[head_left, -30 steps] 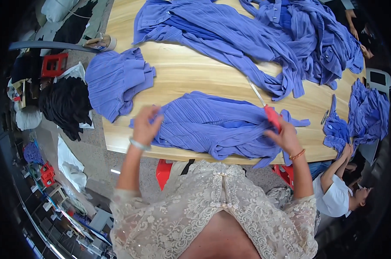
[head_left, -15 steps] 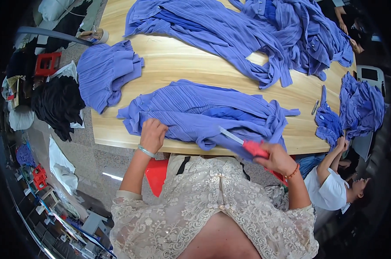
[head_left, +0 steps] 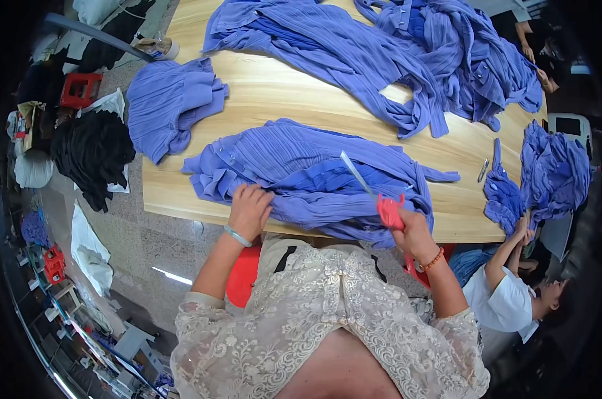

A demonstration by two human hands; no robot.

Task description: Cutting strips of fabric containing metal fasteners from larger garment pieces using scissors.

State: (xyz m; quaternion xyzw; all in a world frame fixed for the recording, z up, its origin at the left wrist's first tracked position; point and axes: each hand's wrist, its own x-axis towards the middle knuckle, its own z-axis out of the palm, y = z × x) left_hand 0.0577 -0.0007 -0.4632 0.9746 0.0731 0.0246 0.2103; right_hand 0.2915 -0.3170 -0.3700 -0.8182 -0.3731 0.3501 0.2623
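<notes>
The pleated violet-blue garment (head_left: 301, 174) lies crumpled along the near edge of the wooden bench (head_left: 281, 90), in front of the person. The left hand (head_left: 251, 205) rests at its lower left part, with the fingers bent and a little spread on the cloth; whether they pinch a fold, I cannot tell. The right hand (head_left: 412, 233) is closed around the handle of the red-handled scissors (head_left: 388, 213), whose slim blade points up and to the left, above the darker blue opening of the garment; I cannot tell if it touches the cloth. On the left side of the bench there is a ruffled violet-blue piece (head_left: 171, 106), and across the far side lies a long violet-blue garment (head_left: 321, 56), beside a large heap of similar clothes (head_left: 477, 63). To the right, a small slim tool (head_left: 483, 171) lies near a small blue piece (head_left: 502, 193).
</notes>
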